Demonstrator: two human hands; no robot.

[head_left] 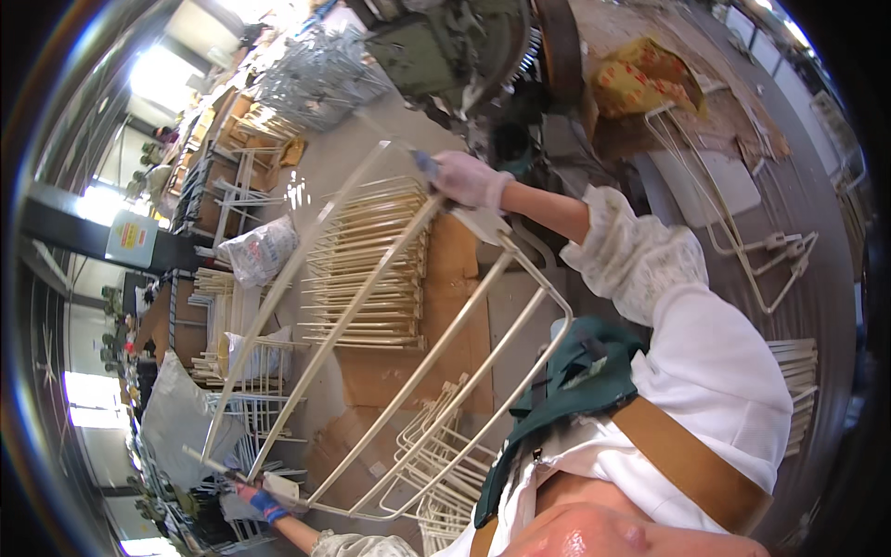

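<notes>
the right hand (469, 179), gloved, is closed around the upper end of a long cream wire frame (408, 371). the left hand (264, 504) appears to clasp its lower end. the frame spans above stacked frames (371, 269) on cardboard (455, 306).

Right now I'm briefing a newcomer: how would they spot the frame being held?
Start at the big green machine at the top. Just below it, the right hand grips one end of a long cream wire frame. Unlike the stacked frames beneath, it hangs in the air, its far end in the left hand.
</notes>
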